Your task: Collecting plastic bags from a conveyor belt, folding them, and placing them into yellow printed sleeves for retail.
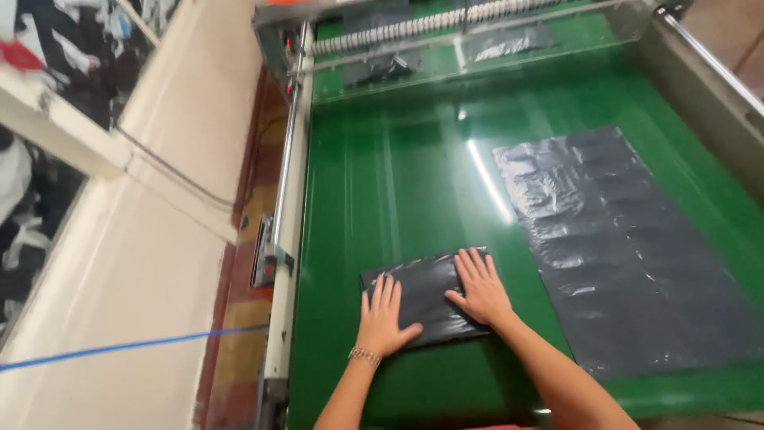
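Both forearms come up from the bottom edge, and the left hand [383, 318], a thin bracelet [364, 356] at its wrist, lies flat with fingers spread on the near left part of a small folded dark grey plastic packet [419, 291]. Right hand [480, 288] is flat too, fingers together and pointing away, pressing the packet's right end; neither hand grips, both are open palms down on top. That packet sits on the green belt [398, 175], directly under both palms, long axis running left to right across the belt and tilted a little, right end farther away. Each hand covers one end, so neither is clearly nearer. Well to the right, apart from the packet, a large flat grey plastic bag [621, 239] stretches away along the belt. Beyond, a clear guard with a white coiled roller [430, 28]; at left, the machine's metal side rail [290, 183], a cream wall and a blue cord [119, 348].
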